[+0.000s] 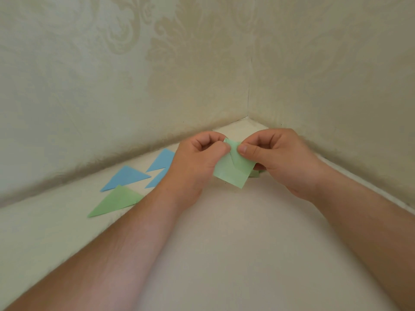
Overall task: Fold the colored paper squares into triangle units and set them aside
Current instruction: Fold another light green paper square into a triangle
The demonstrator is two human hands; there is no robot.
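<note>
Pinching the green paper square (233, 170) above the counter (224, 243), left hand (197, 158) and right hand (276, 158) each keep a narrow grip on it; corners should meet exactly (finished triangles (125, 178) lie left) before creasing.

A plain white counter (224, 254) met two walls (112, 75) covered in pale damask-patterned wallpaper, forming a corner (248, 115).
</note>
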